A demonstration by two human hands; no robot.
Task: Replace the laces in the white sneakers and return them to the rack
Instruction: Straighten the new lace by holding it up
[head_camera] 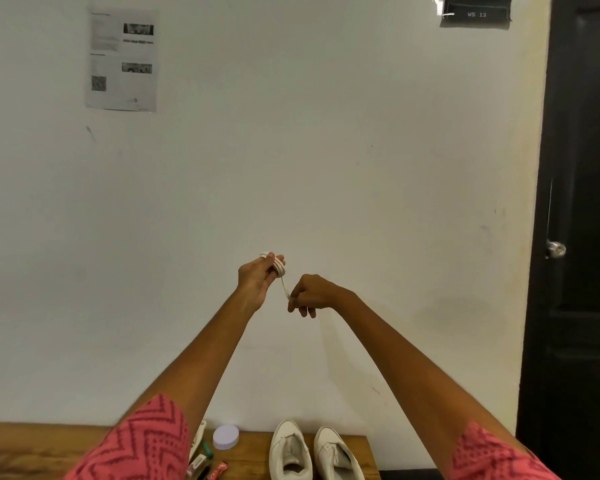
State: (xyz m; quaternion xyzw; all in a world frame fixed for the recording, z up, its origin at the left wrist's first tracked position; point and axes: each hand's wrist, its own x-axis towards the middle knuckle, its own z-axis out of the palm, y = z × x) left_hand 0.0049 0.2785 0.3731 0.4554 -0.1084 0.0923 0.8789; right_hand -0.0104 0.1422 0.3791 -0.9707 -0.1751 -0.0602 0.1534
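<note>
Head view: my left hand point(257, 277) is raised before the pale wall point(326, 150), its grip pinching a small flat coil of white lace point(278, 265) between thumb and fingertips. One thin strand runs down to my right hand point(309, 294), whose grip pinches the loose end. Below, two white sneakers point(314, 452), smooth-uppered and unlaced, stand side by side on the wooden surface point(32, 445), toes to the wall. A round lilac lid point(226, 436) lies nearby.
</note>
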